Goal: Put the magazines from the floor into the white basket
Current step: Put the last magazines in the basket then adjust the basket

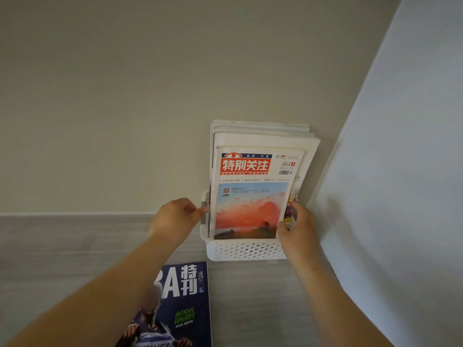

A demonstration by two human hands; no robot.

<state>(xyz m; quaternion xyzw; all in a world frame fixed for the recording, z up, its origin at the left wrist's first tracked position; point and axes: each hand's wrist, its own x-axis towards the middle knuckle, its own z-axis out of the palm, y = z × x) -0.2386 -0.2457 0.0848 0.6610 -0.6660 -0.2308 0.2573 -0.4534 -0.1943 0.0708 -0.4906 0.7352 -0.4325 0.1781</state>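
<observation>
Head view, white basket (245, 250) holding upright magazines (250, 196), left hand (175, 217) and right hand (299, 226) gripping their edges, blue magazine (186, 304) outside.

Front magazine (250, 196) between the fingers (200, 211) has a red title block and an orange-pink sunset. White basket (246, 251) just below them is dotted with holes. The floor magazine (185, 304) well below the fingers is navy with white lettering and green scrawl.
</observation>
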